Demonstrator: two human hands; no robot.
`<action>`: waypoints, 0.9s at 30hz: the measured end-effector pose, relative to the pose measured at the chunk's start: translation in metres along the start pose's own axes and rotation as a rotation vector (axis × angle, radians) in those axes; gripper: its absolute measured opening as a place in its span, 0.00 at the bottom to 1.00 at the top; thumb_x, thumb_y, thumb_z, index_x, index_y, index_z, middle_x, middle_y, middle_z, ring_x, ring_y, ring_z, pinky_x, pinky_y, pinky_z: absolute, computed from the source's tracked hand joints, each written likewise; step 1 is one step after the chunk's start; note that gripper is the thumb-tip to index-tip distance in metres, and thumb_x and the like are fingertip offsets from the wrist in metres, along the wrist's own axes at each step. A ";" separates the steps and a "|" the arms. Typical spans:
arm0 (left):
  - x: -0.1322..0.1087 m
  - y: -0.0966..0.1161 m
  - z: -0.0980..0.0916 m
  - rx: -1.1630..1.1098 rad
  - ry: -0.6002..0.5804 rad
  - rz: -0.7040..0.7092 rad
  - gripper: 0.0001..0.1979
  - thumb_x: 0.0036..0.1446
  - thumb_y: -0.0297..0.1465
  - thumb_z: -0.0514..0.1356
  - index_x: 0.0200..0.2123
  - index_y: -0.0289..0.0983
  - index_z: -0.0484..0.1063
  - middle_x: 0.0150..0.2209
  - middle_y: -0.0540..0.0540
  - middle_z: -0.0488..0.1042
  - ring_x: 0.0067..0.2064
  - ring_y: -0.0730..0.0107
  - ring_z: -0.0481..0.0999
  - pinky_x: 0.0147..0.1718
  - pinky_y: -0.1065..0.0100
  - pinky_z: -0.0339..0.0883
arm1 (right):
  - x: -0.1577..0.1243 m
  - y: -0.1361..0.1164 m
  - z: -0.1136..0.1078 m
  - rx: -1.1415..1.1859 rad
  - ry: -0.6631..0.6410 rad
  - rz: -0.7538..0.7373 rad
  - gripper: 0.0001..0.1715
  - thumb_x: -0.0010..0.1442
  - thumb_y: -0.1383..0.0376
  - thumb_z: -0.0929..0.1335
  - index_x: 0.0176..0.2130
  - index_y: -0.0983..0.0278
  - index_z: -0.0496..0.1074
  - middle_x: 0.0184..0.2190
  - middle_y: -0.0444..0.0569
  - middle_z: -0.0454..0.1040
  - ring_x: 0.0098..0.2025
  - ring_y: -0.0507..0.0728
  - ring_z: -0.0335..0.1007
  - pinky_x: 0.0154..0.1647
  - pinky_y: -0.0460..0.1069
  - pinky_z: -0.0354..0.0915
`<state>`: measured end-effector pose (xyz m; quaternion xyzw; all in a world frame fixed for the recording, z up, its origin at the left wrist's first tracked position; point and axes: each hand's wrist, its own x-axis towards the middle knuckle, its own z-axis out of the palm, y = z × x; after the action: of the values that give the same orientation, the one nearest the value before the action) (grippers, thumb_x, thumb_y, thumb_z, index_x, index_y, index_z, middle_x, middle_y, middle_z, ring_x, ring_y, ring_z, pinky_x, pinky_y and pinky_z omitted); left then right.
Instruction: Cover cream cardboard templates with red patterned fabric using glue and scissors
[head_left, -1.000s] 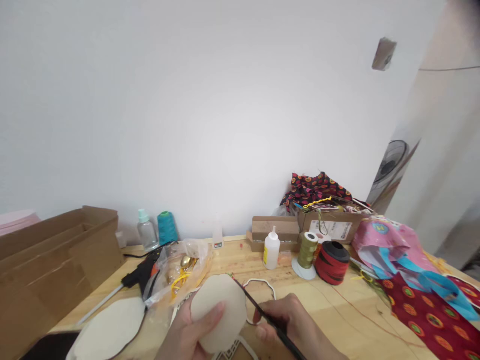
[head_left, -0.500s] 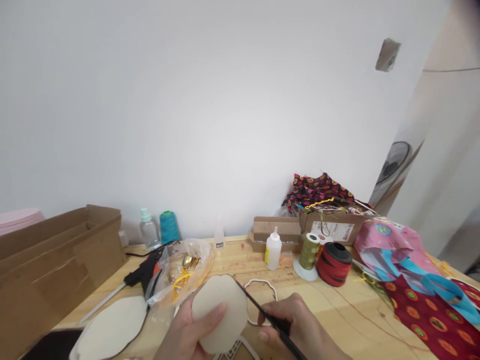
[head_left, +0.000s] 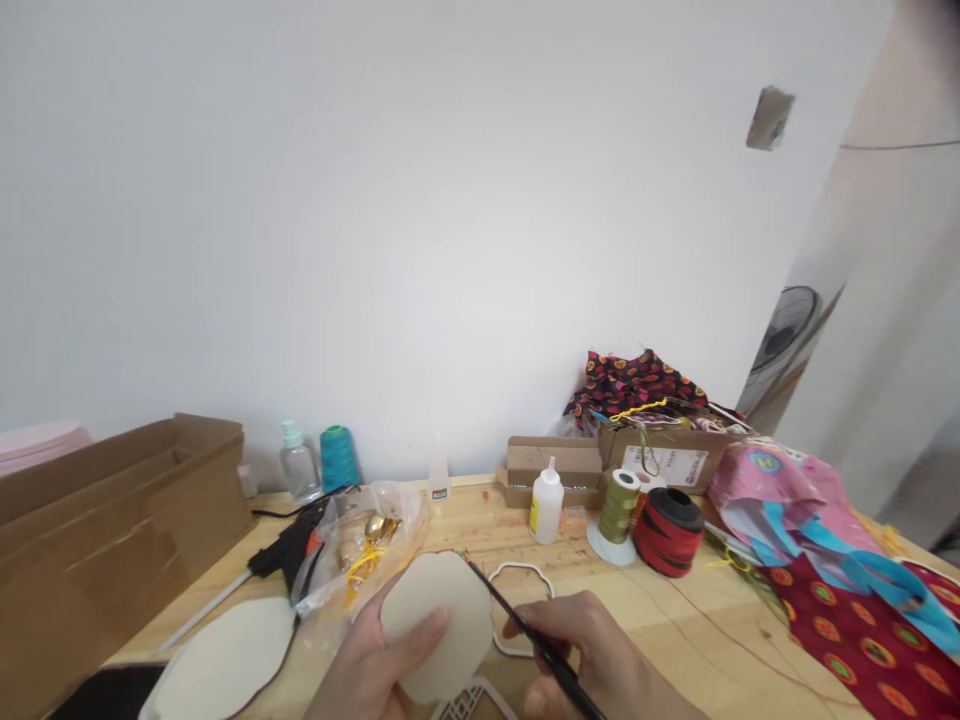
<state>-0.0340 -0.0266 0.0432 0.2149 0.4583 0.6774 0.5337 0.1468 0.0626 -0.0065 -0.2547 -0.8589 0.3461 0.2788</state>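
My left hand (head_left: 382, 650) grips a cream scallop-edged panel (head_left: 442, 625), with the thumb flat across its face and the fingers behind. In my right hand (head_left: 585, 650) is a slim black pointed tool (head_left: 544, 645), held like a pen; its exact kind is unclear. The tool's thin tip meets the panel's upper right edge, beside a tiny red and green bit (head_left: 463, 556). Behind my right fingers a thin scalloped frame (head_left: 517, 567) lies on the table. Below the panel, a lattice-patterned piece (head_left: 474, 695) is partly covered.
On the left are a cardboard box (head_left: 112, 560), a black glue gun (head_left: 289, 550), another cream panel (head_left: 225, 660) and a plastic bag (head_left: 397, 500). A glue bottle (head_left: 547, 510), green thread spool (head_left: 619, 508), red-black spool (head_left: 670, 535) and patterned fabric (head_left: 862, 640) occupy the right.
My right hand's fingers have shifted slightly on the black tool, its tip staying at the panel's edge. The panel has moved a little left. The whole view has dropped slightly.
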 end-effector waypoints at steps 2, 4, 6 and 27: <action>0.000 0.001 0.000 0.005 0.007 0.004 0.42 0.40 0.29 0.65 0.57 0.36 0.47 0.35 0.40 0.77 0.30 0.59 0.75 0.27 0.65 0.67 | -0.004 0.000 -0.002 0.024 0.006 0.013 0.30 0.46 0.50 0.69 0.44 0.63 0.68 0.36 0.51 0.68 0.34 0.57 0.66 0.33 0.47 0.62; -0.001 0.001 0.001 0.007 0.010 -0.004 0.42 0.40 0.29 0.65 0.57 0.37 0.48 0.34 0.41 0.77 0.29 0.60 0.75 0.26 0.66 0.67 | -0.006 -0.003 -0.006 0.054 -0.006 0.026 0.29 0.46 0.52 0.69 0.45 0.62 0.67 0.38 0.51 0.69 0.35 0.58 0.66 0.34 0.48 0.63; -0.001 0.001 0.002 0.001 0.015 -0.012 0.42 0.39 0.29 0.65 0.57 0.37 0.49 0.34 0.41 0.77 0.30 0.60 0.75 0.26 0.66 0.67 | -0.007 -0.007 -0.011 0.075 -0.038 0.004 0.28 0.47 0.54 0.69 0.47 0.61 0.64 0.40 0.52 0.69 0.38 0.58 0.66 0.38 0.49 0.63; 0.003 -0.011 0.001 0.039 -0.016 -0.051 0.22 0.35 0.31 0.67 0.37 0.35 0.68 0.33 0.41 0.76 0.35 0.57 0.74 0.30 0.64 0.66 | -0.002 -0.007 0.007 0.141 0.018 0.077 0.26 0.53 0.48 0.61 0.41 0.64 0.68 0.32 0.49 0.67 0.29 0.55 0.63 0.28 0.47 0.61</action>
<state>-0.0280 -0.0236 0.0343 0.2189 0.4725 0.6528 0.5501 0.1418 0.0536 -0.0067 -0.2703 -0.8195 0.4138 0.2902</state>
